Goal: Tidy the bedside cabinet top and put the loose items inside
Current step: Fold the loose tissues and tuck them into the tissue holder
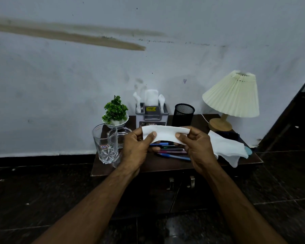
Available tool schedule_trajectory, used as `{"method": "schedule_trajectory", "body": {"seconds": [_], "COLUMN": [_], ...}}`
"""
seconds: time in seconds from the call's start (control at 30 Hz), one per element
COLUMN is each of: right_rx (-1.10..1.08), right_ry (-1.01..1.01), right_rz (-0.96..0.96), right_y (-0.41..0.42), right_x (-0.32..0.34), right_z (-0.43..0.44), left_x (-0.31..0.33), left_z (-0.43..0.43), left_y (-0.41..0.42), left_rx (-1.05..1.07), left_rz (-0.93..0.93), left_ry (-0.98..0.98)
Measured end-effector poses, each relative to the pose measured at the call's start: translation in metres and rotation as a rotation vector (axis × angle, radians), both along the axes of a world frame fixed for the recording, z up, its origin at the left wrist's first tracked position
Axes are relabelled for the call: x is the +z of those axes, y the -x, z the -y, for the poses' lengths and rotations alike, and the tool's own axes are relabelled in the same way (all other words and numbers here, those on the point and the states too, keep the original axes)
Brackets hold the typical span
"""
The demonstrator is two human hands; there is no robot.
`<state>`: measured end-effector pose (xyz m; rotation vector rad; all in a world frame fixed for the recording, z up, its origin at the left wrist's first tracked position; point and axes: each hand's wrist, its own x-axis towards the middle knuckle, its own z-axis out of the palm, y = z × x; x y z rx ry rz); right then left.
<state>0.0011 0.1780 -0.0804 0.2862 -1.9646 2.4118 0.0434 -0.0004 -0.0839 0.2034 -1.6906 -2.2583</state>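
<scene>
White tissue (163,133) is being held stretched above the cabinet (165,164) — the left hand (135,148) is pinching its left edge, and the right hand (197,147) is pinching its right edge. Pens (171,150) are lying on the cabinet top just beneath it — a second tissue (227,148) is lying near the lamp (230,95).

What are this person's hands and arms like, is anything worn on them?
The left hand and right hand are bare, no gloves. The left forearm and right forearm are bare too: no sleeve, watch or bracelet shows. A glint on one left finger may be a ring; too small to tell.
</scene>
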Motion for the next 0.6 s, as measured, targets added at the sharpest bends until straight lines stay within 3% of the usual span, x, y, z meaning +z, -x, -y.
{"method": "schedule_trajectory", "body": {"seconds": [0.1,0.3,0.6], "right_rx": [-0.003,-0.065,-0.164], "right_ry": [-0.036,0.075,-0.104], "right_rz": [-0.02,-0.015,-0.242], "right_y": [0.013,0.048,0.113], "right_x": [0.004,0.032,0.075], "right_z": [-0.003,0.001,0.03], "left_x": [0.001,0.002,-0.004], "left_z": [0.001,0.007,0.008], "left_y": [0.0,0.003,0.003], "left_rx": [0.001,0.054,0.047], "left_rz": [0.008,0.035,0.063], "left_ry": [-0.069,-0.248,-0.205]}}
